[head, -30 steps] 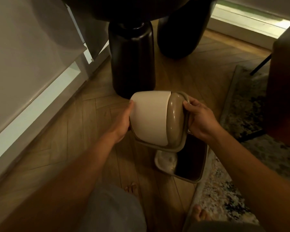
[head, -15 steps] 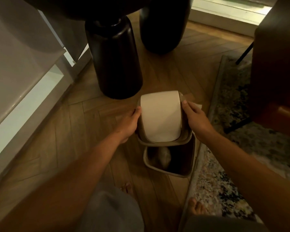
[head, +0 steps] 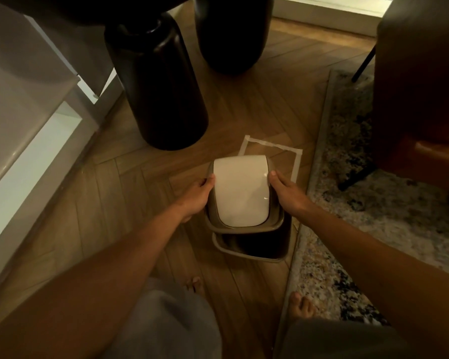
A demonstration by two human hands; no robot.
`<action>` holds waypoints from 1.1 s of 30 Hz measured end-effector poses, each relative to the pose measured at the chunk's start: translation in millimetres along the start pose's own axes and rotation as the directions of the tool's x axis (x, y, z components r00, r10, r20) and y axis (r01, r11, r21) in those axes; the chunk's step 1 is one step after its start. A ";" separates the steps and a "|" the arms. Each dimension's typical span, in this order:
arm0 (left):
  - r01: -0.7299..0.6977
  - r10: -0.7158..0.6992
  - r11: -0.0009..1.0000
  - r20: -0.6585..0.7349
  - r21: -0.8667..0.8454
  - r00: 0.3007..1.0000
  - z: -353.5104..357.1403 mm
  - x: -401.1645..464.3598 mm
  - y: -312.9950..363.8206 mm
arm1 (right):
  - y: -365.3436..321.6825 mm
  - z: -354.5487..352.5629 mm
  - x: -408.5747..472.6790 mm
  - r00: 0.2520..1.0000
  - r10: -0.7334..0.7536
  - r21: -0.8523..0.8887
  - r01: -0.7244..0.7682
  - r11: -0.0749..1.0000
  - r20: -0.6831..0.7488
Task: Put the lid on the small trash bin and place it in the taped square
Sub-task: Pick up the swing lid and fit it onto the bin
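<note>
You've turned the lid upright over the bin; both hands' fingers clamp it, still unseated.

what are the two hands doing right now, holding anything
Left hand: closed on the left side of the lid.
Right hand: closed on the lid's right side.

Herringbone wood floor. Tall glossy black cylinder table leg upper centre, 2nd rounder black leg behind it, to its right. Speckled grey/cream rug w/ beige border right. Brown leather chair w/ thin black legs on rug. White cabinet along left.
</note>
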State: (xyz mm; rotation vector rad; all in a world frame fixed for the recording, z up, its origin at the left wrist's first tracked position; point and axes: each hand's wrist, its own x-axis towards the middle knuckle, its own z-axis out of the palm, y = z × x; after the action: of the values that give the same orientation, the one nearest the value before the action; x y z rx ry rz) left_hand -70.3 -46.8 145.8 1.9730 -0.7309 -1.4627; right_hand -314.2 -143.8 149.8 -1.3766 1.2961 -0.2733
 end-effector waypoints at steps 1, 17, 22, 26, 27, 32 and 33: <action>0.001 -0.001 1.000 0.014 0.021 1.000 2.3 -0.2 -0.4 | 3.9 -2.3 0.1 1.000 0.014 -0.003 -0.014 1.000 0.005; 0.018 -0.037 0.984 0.107 0.179 0.994 20.0 -12.7 1.4 | 32.3 -18.8 -25.5 0.997 0.055 -0.023 -0.054 0.998 0.050; 0.012 -0.035 0.977 0.103 0.212 0.994 22.3 -22.7 2.2 | 34.5 -18.2 -35.5 0.996 0.071 -0.019 -0.070 0.997 0.051; -0.014 -0.013 0.965 0.101 0.261 0.995 25.1 -28.7 5.4 | 38.2 -18.4 -45.9 0.997 0.074 -0.004 -0.074 0.997 0.031; -0.019 -0.009 0.961 0.104 0.274 0.995 25.4 -29.9 6.2 | 39.0 -17.5 -49.5 0.997 0.075 -0.003 -0.075 0.997 0.019; -0.041 -0.001 0.946 0.129 0.322 0.992 23.5 -35.5 7.7 | 44.6 -11.9 -63.3 0.998 0.060 0.025 -0.060 0.998 -0.005; -0.045 0.001 0.945 0.136 0.325 0.991 23.0 -36.0 7.4 | 46.2 -10.8 -64.8 0.998 0.057 0.049 -0.057 0.997 0.006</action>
State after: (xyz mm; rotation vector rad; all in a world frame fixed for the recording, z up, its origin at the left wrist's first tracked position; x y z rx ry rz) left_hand -102.2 -29.0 169.1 2.1114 -1.1159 -1.5520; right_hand -369.7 -85.8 148.3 -1.2965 1.3149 -0.2613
